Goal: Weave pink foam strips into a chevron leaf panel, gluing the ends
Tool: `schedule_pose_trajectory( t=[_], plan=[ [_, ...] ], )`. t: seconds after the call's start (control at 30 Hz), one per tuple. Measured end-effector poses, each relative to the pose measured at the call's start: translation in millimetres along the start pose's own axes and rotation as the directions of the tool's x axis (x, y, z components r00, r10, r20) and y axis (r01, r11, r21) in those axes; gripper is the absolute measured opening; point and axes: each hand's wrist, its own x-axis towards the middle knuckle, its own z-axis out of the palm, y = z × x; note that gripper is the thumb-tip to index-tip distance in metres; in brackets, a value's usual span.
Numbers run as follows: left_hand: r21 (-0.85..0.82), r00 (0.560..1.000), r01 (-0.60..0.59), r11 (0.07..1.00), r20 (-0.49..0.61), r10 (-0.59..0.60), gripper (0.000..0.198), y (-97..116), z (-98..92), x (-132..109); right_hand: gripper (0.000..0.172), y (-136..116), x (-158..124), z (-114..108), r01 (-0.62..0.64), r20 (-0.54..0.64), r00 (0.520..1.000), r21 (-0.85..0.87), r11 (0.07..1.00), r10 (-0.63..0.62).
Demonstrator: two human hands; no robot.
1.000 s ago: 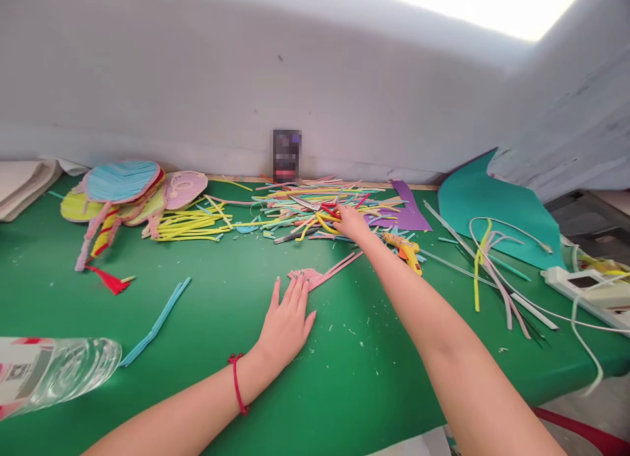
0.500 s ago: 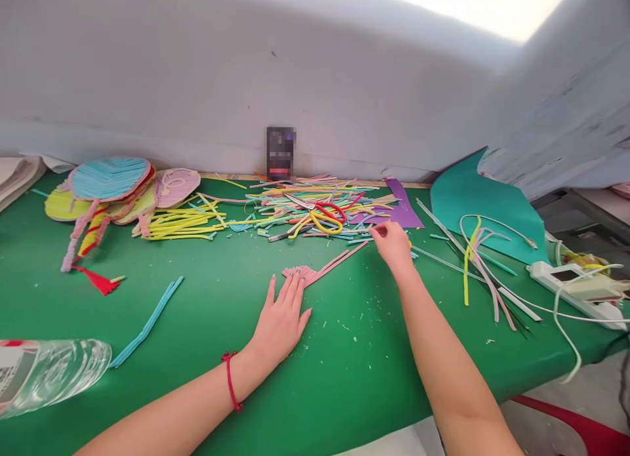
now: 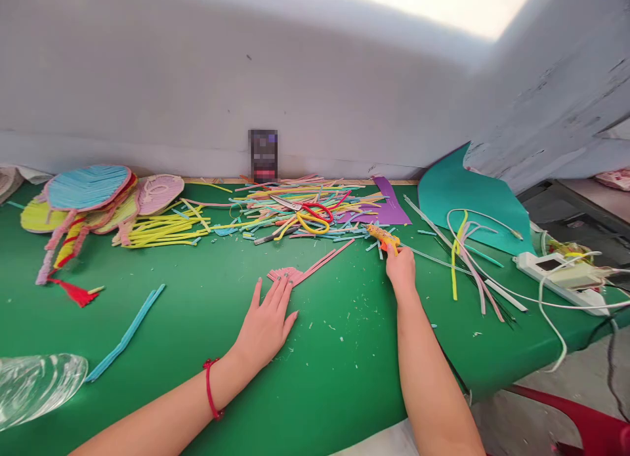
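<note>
My left hand (image 3: 266, 321) lies flat with its fingers stretched out, the fingertips resting on a small pink piece made of strips (image 3: 286, 273). Longer pink strips run from that piece toward the upper right. My right hand (image 3: 401, 267) is wrapped round a yellow and orange hot glue gun (image 3: 382, 235), whose nozzle points left near the strip pile. Scissors with red and yellow handles (image 3: 315, 214) rest on a heap of cut coloured pipe-cleaner strips (image 3: 275, 210) beyond both hands.
Fans covered in coloured strips (image 3: 88, 187) are stacked at the left. Blue strips (image 3: 128, 334) lie beside a clear bottle (image 3: 42, 387). On the right are a teal sheet (image 3: 472, 200), a power strip (image 3: 558, 282) and white cables. A phone-like dark device (image 3: 264, 155) leans against the wall.
My right hand has left the strip pile and taken hold of the glue gun. My left hand stays on the pink piece. The view has shifted slightly to the right.
</note>
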Motion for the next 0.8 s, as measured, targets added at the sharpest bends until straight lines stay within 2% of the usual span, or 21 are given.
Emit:
schedule_pose_trajectory(
  t=[0.13,0.23,0.43,0.5,0.57,0.7,0.8],
  plan=[
    [0.006,1.0,0.012,1.0,-0.023,-0.012,0.052,-0.1,1.5,-0.2,0.051,-2.1,-5.5,-11.8,0.017,-0.008,1.0,0.1,0.995,-0.016],
    [0.038,0.999,0.003,0.999,-0.048,-0.001,0.052,0.3,0.3,0.2,0.048,-12.4,-15.0,-21.0,0.04,0.016,0.999,0.174,0.984,-0.043],
    [0.031,0.995,-0.02,0.999,-0.093,0.023,0.045,2.1,-7.8,3.0,0.049,-37.3,-33.3,-27.6,0.07,0.097,0.991,0.179,0.981,-0.088],
    [-0.027,0.995,0.008,1.0,-0.098,-0.01,0.04,-4.3,-12.9,8.6,0.05,-45.4,-40.1,-29.2,0.09,0.103,0.989,0.179,0.98,-0.109],
    [-0.123,0.991,0.094,0.988,-0.08,-0.104,0.037,-17.3,-19.3,19.4,0.052,-55.9,-50.1,-31.5,0.108,0.09,0.988,0.183,0.977,-0.126],
    [-0.306,0.954,0.296,0.905,0.147,-0.263,0.027,-52.3,-32.7,54.7,0.066,-84.2,-81.3,-34.4,0.175,0.109,0.973,0.222,0.959,-0.203],
    [-0.392,0.905,0.385,0.835,0.336,-0.26,0.027,-67.9,-36.5,79.4,0.068,-101.6,-106.6,-30.2,0.215,0.225,0.937,0.229,0.949,-0.266]
  ],
)
